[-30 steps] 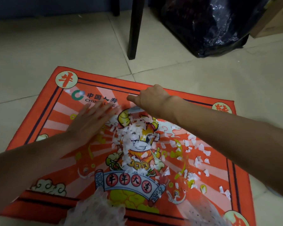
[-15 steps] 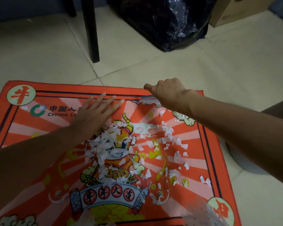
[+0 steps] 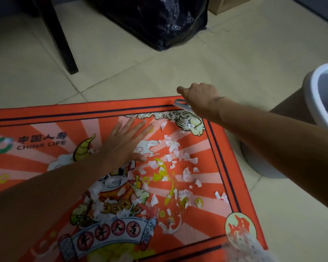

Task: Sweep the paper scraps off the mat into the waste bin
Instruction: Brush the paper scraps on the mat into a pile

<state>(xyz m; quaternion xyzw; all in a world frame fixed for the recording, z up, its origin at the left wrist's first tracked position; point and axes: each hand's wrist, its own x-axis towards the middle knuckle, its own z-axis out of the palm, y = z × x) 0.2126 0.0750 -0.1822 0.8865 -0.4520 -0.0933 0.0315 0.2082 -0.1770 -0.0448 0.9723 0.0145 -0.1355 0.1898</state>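
Beside the flat left hand [image 3: 124, 141], paper scraps [image 3: 175, 161] lie.

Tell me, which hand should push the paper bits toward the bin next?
Probably the left hand. It lies flat and open on the mat right beside the paper bits, with the bin beyond them. The right hand is busy gripping the mat's far corner.

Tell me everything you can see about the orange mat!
The mat is a flat orange-red cloth on the tiled floor, with dark border lines, pink rays, a cartoon ox and "CHINA LIFE" lettering. White paper scraps lie scattered on it. The left hand presses flat on it; the right hand pinches its far corner.
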